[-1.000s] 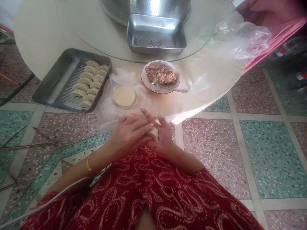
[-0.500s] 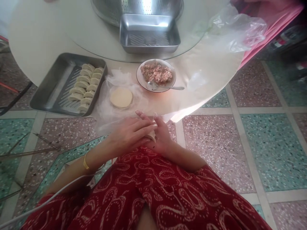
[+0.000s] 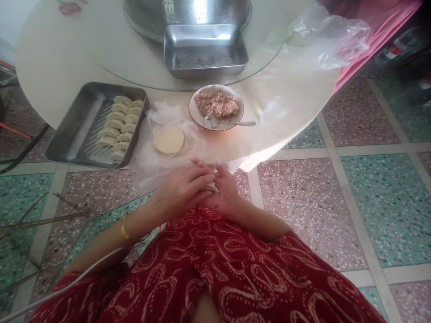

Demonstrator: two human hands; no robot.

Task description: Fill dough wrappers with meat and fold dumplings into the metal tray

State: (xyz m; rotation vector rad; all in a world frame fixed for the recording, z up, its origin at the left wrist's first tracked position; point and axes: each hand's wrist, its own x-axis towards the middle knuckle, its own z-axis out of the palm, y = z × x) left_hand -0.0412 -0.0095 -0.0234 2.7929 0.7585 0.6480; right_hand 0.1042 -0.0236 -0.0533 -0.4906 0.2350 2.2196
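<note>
Above my lap, my left hand (image 3: 180, 188) lies over my right hand (image 3: 225, 194), and both press a pale dumpling (image 3: 212, 186) between them; only its edge shows. A stack of round dough wrappers (image 3: 169, 139) lies on thin plastic just beyond my fingers, near the table's edge. Further back stands a white bowl of minced filling (image 3: 216, 104) with a metal spoon (image 3: 229, 122) resting in it. To the left, a steel tray (image 3: 81, 130) holds several folded dumplings (image 3: 117, 125) in rows.
An empty steel tray (image 3: 205, 56) and a large perforated metal basin (image 3: 188, 11) sit on the glass turntable at the back. A crumpled clear plastic bag (image 3: 326, 38) lies at the table's right. Patterned tile floor (image 3: 353, 197) spreads to the right; thin metal rods (image 3: 40, 220) lie left.
My hands have closed tighter around the dumpling, so less of it shows. The view has shifted slightly, moving the table items a little leftward.
</note>
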